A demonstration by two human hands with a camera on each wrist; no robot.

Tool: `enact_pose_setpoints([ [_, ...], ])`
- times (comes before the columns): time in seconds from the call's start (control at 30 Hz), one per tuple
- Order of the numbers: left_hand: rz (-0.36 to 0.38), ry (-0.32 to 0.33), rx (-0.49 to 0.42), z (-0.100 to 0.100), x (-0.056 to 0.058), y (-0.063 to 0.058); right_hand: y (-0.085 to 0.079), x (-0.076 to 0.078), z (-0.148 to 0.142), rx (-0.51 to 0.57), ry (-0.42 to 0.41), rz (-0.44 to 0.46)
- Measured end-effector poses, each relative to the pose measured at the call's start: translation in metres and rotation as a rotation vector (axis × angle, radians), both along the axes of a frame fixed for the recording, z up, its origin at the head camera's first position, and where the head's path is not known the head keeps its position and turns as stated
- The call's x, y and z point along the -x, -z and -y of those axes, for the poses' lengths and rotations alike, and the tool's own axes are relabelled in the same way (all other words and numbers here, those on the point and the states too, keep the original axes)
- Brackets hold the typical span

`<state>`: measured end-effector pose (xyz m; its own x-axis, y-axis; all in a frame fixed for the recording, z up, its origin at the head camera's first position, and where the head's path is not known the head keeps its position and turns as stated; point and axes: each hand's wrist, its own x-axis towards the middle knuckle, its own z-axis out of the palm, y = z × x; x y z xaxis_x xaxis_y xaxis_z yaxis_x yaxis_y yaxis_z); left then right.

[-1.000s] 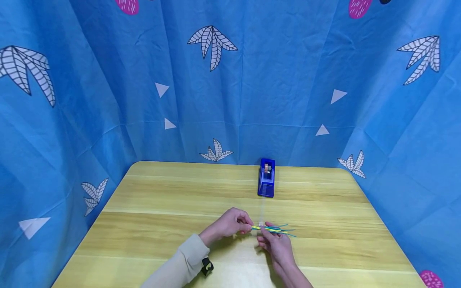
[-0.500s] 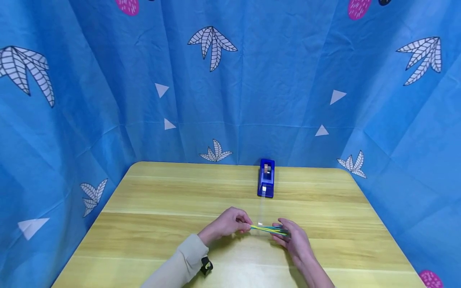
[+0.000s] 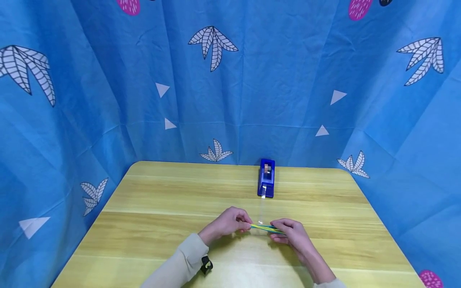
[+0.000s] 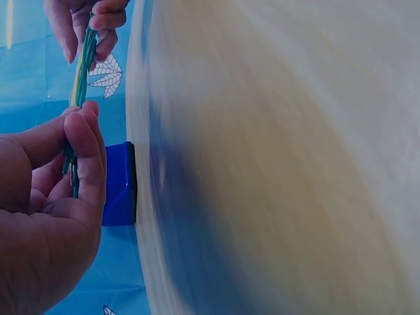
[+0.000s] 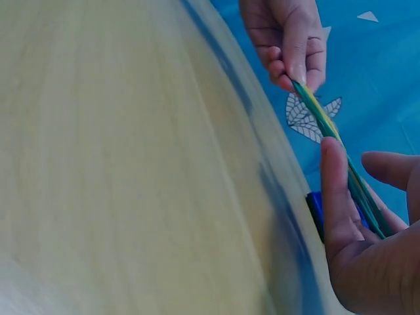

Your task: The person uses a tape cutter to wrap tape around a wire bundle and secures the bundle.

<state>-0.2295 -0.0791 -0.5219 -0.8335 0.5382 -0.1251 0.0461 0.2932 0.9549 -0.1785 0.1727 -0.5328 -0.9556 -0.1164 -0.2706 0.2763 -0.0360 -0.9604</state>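
Note:
Between both hands, in the head view, stretches a bundle of thin green and yellow strands (image 3: pixel 264 228) that look like wires. My left hand (image 3: pixel 232 221) pinches its left end between thumb and fingers; short green ends (image 4: pixel 73 177) poke out below that grip in the left wrist view. My right hand (image 3: pixel 294 237) curves round the other end, whose tips lie inside the cupped palm in the right wrist view. Just behind the bundle, a clear tape strip (image 3: pixel 262 208) runs toward it from a blue tape dispenser (image 3: pixel 266 180).
The wood-grain table (image 3: pixel 173 200) has rounded far corners. A blue patterned curtain (image 3: pixel 281 80) hangs behind it and along both sides. On the left forearm, below the sleeve cuff, sits a small black device (image 3: pixel 206 265).
My right hand has slid right along the bundle, away from the left hand, and closed round its splayed ends. The left hand keeps its pinch. The tape strip stays drawn out.

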Motion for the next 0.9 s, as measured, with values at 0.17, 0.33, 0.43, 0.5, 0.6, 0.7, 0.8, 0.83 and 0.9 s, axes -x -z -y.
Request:
enact_pose_setpoints([
  [0.17, -0.014, 0.013, 0.009, 0.000, 0.000, 0.000, 0.004, 0.000, 0.005, 0.007, 0.038, -0.007],
  [0.33, -0.036, 0.027, 0.002, -0.002, 0.002, 0.001, 0.007, 0.000, 0.010, 0.011, 0.072, -0.015],
  [0.43, -0.041, 0.023, 0.004, -0.003, 0.002, 0.003, 0.008, 0.000, 0.011, 0.007, 0.096, -0.014],
  [0.5, -0.040, 0.017, 0.001, -0.005, 0.001, 0.004, 0.008, 0.000, 0.011, 0.000, 0.085, -0.017],
  [0.6, -0.037, 0.013, -0.001, -0.007, 0.000, 0.005, 0.009, 0.000, 0.011, -0.005, 0.059, -0.023],
  [0.7, -0.041, 0.008, 0.000, -0.009, -0.001, 0.007, 0.010, -0.001, 0.010, -0.004, 0.038, -0.027],
  [0.8, -0.043, 0.003, -0.001, -0.011, -0.002, 0.008, 0.012, -0.001, 0.009, -0.001, 0.034, -0.026],
  [0.83, -0.042, 0.003, -0.003, -0.011, -0.002, 0.008, 0.012, -0.001, 0.009, 0.001, 0.033, -0.025],
  [0.9, -0.036, 0.003, -0.006, -0.011, -0.002, 0.008, 0.013, -0.001, 0.008, 0.006, 0.031, -0.028],
])
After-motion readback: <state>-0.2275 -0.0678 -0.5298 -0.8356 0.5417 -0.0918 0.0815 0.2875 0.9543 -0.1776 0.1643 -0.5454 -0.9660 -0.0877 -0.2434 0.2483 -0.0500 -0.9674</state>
